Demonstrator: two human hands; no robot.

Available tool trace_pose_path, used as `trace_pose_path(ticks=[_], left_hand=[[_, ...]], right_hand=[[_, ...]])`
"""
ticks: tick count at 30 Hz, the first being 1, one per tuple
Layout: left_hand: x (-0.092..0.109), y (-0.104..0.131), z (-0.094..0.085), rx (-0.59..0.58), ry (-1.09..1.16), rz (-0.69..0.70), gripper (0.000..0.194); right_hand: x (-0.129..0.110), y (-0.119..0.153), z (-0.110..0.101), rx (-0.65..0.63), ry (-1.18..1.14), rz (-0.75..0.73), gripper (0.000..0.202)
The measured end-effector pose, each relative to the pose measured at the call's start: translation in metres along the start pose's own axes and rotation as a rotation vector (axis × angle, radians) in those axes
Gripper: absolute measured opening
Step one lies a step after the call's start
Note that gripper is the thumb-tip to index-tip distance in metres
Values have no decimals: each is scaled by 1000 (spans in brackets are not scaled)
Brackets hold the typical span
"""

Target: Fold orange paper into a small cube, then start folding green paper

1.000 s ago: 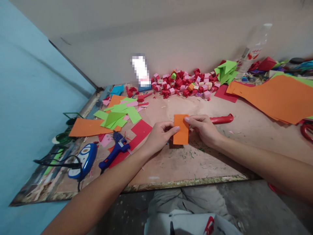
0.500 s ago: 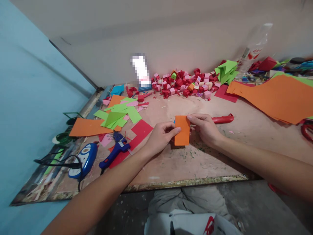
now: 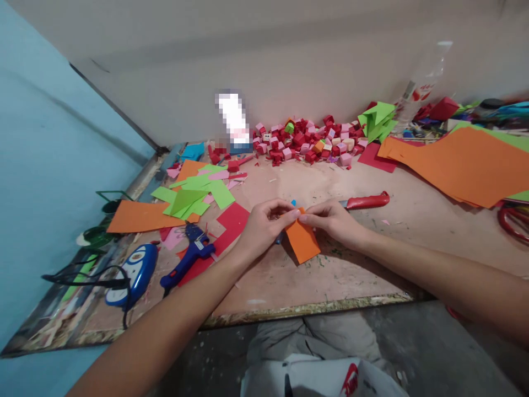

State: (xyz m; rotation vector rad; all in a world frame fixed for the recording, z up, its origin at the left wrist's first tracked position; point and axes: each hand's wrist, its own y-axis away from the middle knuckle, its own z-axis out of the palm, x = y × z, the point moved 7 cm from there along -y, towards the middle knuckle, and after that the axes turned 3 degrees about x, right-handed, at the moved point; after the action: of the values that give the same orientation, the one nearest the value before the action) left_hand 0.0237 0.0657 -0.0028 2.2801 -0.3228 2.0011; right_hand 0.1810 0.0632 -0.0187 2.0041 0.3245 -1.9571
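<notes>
I am viewing the table [image 3: 256,286] through the head camera. The orange paper rectangle [image 3: 305,245] is slanting between the middle of the table and its near edge; a shadow is showing beside it, so I am judging it slightly lifted. The left hand [image 3: 268,226] is pinching its far end between thumb and fingers, and the right hand [image 3: 335,223] is pinching that same end from the other side. I am reading this double pinch as steadying one end for fine finger work while the near end is hanging free.

Just beyond the right hand, the red-handled knife [image 3: 367,200] is lying with its handle pointing toward the right edge, presumably for an easy grasp. The blue glue gun [image 3: 185,262] is resting toward the near-left corner, probably for left-side reach. Folded paper cubes [image 3: 306,141] are lying heaped along the back edge, likely out of the forearms' way.
</notes>
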Motion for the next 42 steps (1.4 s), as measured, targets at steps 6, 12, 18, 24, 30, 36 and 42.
trace_pose_path(ticks=[6, 12, 18, 24, 30, 36, 42], left_hand=[[1, -1, 6, -60, -57, 32, 21], [-1, 0, -4, 75, -2, 29, 22], [-1, -3, -14, 181, 39, 52, 24], [0, -5, -26, 293, 57, 103, 21], [0, -5, -31, 365, 113, 90, 21], [-5, -4, -22, 265, 301, -62, 30], [-11, -3, -17, 210, 211, -108, 34]], right_hand=[[2, 0, 6, -100, 210, -44, 48], [2, 1, 7, -98, 131, -18, 42], [0, -1, 6, -79, 88, -34, 40], [-4, -1, 5, -64, 111, -47, 42], [4, 0, 4, -59, 83, 24, 47], [7, 1, 0, 67, -115, 73, 45], [2, -2, -5, 154, -62, 15, 40]])
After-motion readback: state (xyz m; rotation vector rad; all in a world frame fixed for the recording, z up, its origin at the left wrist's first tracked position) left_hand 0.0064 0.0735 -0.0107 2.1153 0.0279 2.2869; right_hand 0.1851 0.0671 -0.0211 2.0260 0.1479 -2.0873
